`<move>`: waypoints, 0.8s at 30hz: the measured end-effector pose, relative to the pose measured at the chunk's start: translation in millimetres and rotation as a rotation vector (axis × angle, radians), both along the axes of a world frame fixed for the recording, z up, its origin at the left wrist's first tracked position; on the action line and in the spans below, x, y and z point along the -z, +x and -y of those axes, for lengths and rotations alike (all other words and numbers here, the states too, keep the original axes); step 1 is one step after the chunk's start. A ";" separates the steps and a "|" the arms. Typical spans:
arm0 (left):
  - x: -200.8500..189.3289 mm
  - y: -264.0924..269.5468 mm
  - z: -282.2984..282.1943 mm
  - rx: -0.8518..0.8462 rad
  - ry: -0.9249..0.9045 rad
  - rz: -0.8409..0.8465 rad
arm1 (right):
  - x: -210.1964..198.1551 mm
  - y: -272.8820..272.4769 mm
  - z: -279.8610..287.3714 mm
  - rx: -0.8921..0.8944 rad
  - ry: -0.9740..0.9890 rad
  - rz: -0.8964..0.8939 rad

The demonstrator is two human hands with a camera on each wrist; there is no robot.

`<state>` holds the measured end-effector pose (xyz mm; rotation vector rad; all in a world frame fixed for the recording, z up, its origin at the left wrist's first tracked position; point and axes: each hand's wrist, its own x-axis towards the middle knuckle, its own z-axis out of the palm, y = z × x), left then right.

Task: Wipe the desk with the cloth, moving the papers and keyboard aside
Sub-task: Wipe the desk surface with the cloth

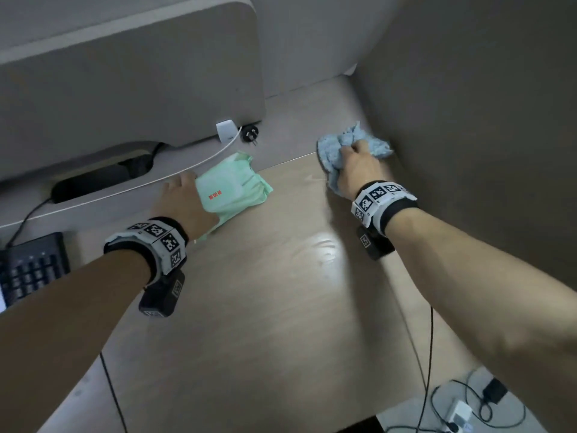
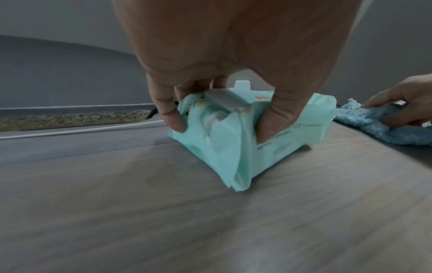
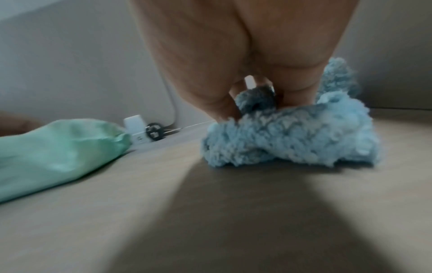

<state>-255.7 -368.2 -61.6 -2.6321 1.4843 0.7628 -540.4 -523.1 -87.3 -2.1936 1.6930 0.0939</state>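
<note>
My right hand [image 1: 356,165] grips a crumpled fluffy blue cloth [image 1: 343,145] and presses it on the wooden desk [image 1: 281,292] at the far right, close to the side partition. In the right wrist view the cloth [image 3: 292,136] bunches under my fingers. My left hand [image 1: 184,198] grips a mint-green pack of wipes [image 1: 234,189] from above at the desk's back edge; the left wrist view has fingers and thumb pinching the pack [image 2: 233,138] from both sides. The black keyboard [image 1: 31,267] lies at the far left edge.
A white charger [image 1: 225,131] with a white cable and a black plug [image 1: 249,134] lie at the back by the grey partition [image 1: 125,89]. A dark cable slot [image 1: 100,179] opens behind the desk. Cables and a power strip [image 1: 462,414] lie on the floor, lower right.
</note>
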 end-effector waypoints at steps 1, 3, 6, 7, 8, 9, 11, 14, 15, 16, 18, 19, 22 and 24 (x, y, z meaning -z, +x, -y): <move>-0.1 0.6 -4.1 -0.019 0.006 0.001 | 1.2 12.4 -15.9 -0.037 0.004 -0.008; 0.5 2.0 -11.8 -0.042 0.009 0.012 | 6.0 37.3 -60.2 -0.172 0.049 0.030; 0.3 5.4 -19.9 -0.064 0.040 0.022 | 14.0 56.0 -132.2 -0.448 0.135 0.077; 0.3 7.6 -21.7 -0.078 0.054 0.021 | 17.5 54.9 -143.0 -0.506 0.147 0.079; -0.8 9.6 -22.6 -0.090 0.063 0.020 | 20.3 50.2 -144.3 -0.533 0.162 0.093; -1.7 11.4 -23.9 -0.097 0.064 0.017 | 21.0 42.6 -139.1 -0.533 0.160 0.112; -4.3 13.0 -24.7 -0.098 0.051 0.004 | 23.3 20.6 -116.5 -0.464 0.100 0.160; -7.2 11.2 -23.0 -0.109 0.019 -0.023 | 21.2 -12.9 -73.0 -0.196 0.004 0.159; -7.9 9.5 -22.0 -0.109 0.004 -0.028 | 17.5 -19.2 -62.5 -0.094 0.005 0.133; -8.2 6.8 -20.3 -0.106 -0.007 -0.034 | 13.2 -22.9 -56.0 -0.020 0.041 0.108; -7.4 -2.1 -14.0 -0.090 -0.023 -0.052 | 8.3 -24.0 -51.1 0.029 0.077 0.087; -6.3 -8.3 -9.5 -0.073 -0.031 -0.063 | 6.9 -24.4 -51.2 0.023 0.078 0.088; -4.0 -31.4 9.3 -0.004 -0.061 -0.091 | 13.7 -34.7 -52.9 -0.004 0.046 0.114; -3.1 -48.5 28.3 0.019 -0.087 -0.115 | 15.8 -45.7 -50.3 0.034 0.020 0.112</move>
